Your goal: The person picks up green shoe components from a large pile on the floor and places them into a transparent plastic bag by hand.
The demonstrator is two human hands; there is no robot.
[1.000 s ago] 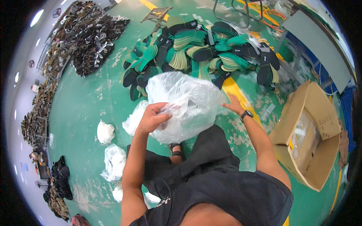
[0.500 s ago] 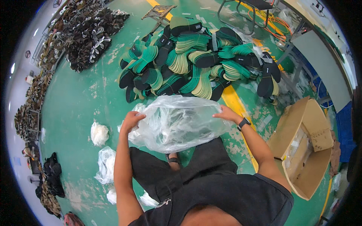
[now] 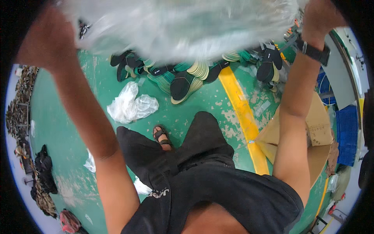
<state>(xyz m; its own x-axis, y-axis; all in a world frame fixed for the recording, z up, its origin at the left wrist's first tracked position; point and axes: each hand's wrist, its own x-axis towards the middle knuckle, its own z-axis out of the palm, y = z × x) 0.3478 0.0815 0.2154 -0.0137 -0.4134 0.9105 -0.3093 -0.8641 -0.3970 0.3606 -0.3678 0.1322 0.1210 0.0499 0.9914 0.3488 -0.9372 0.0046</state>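
Note:
A large clear plastic bag (image 3: pixel 175 31) is stretched across the top of the view, smeared by motion, between my two raised hands. My left hand (image 3: pixel 48 39) grips its left side, and my right hand (image 3: pixel 323 19), above a black wristwatch, grips its right side. The fingers of both hands are blurred. Beyond and below the bag lies a heap of bundled insoles (image 3: pixel 182 86), black, green and cream, partly covered by the bag. Crumpled white plastic bags (image 3: pixel 132 104) lie on the floor just in front of my knees.
An open cardboard box (image 3: pixel 272 134) stands at my right, partly behind my right arm. A yellow line (image 3: pixel 237 105) crosses the green floor. Dark piles (image 3: pixel 44 171) lie along the left side. A blue crate-like thing (image 3: pixel 346 134) and a grey panel (image 3: pixel 339 74) stand at far right.
Both hands have swung up and apart, lifting the clear bag from above my lap to the top of the view. White crumpled bags and a sandalled foot now show below it.

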